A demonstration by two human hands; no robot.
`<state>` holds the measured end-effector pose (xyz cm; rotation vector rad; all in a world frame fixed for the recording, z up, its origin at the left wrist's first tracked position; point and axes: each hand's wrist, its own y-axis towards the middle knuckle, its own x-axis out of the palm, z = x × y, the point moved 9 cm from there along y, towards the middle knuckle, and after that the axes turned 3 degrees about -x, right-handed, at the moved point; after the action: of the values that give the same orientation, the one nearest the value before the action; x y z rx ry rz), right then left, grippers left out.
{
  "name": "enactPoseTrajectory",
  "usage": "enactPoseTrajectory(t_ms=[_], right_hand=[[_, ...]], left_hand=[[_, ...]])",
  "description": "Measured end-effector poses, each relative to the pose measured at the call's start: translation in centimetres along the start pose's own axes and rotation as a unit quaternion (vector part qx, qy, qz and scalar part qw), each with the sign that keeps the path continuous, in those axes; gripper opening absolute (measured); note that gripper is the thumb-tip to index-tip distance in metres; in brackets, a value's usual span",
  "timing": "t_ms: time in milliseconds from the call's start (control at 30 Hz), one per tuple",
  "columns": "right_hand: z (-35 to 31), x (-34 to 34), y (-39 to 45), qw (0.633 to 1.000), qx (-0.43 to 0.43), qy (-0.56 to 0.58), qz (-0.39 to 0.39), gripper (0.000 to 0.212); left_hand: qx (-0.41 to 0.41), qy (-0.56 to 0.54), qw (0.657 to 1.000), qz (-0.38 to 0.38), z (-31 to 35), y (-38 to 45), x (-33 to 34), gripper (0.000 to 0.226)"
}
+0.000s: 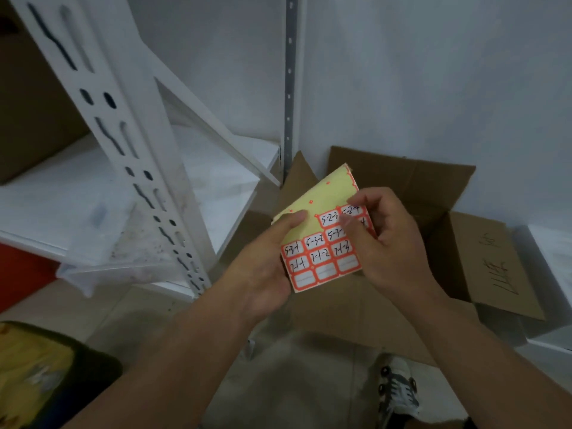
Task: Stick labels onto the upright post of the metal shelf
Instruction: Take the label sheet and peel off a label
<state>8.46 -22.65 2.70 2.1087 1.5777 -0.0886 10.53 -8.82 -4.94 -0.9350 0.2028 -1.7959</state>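
Right hand [387,233] pinches at a label near the top right of the label sheet [325,243], thumb and forefinger tips closed on the sheet's upper label row; whether a corner is already lifted, cannot tell, fingers cover it. Left hand [266,258] holds the sheet from the left edge, thumb pressed flat on the bare yellow backing, fingers curled behind. Sheet sits mid-frame, chest height, tilted, held clear of everything.

Handling, as judged: sheet is thin paper, very light, floppy, bends easily, so it likely needs the left hand's support while the right peels. Labels are small red-bordered stickers with handwritten codes; several lowest ones blank. Upper left of the backing is already stripped. Best take-hold point is a label corner; adhesive probably curls or sticks to fingers if handled loosely.

Upright post [123,144] of the white metal shelf [46,212] stands left of the hands, near but apart, slotted with holes; flat strips between slots look narrow for a label. Shelf edges look sharp. Open cardboard box [464,243] lies right behind the sheet, flaps out. Shoe [397,388] below on the floor. Free room between hands and post looks clear for a leftward reach.
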Motion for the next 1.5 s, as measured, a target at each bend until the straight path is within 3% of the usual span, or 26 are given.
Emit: enactPoseTrajectory(t_ms=[167,233,367,567,1067,1200,1500], right_hand=[[0.0,0.6,-0.1,0.999,-0.035,-0.025,-0.033,0.017],[-0.1,0.3,-0.1,0.995,-0.066,-0.076,-0.004,0.011],[-1.3,-0.7,-0.1,0.965,-0.153,-0.196,0.082,0.034],[-3.0,0.5,-0.8,0.934,-0.241,-0.257,0.063,0.038],[-3.1,0.8,-0.7,0.914,-0.256,-0.316,0.006,0.041],[-2.9,1.4,-0.7,0.900,-0.261,-0.347,-0.031,0.041],[-2.4,2.4,-0.6,0.919,-0.215,-0.318,-0.090,0.043]], left_hand=[[0.053,0.070,0.996,0.004,1.6,-0.3,0.2,0.042],[0.076,0.096,0.992,0.027,2.2,-0.3,-0.1,0.033],[0.104,0.121,0.985,0.071,2.6,-0.4,-0.4,0.022],[0.140,0.126,0.977,0.096,3.2,-0.7,-0.4,0.018],[0.156,0.179,0.967,0.092,3.4,-0.8,0.1,0.031],[0.169,0.208,0.959,0.093,3.8,-0.9,0.3,0.048],[0.161,0.229,0.951,0.128,3.7,-0.8,-0.3,0.035]])
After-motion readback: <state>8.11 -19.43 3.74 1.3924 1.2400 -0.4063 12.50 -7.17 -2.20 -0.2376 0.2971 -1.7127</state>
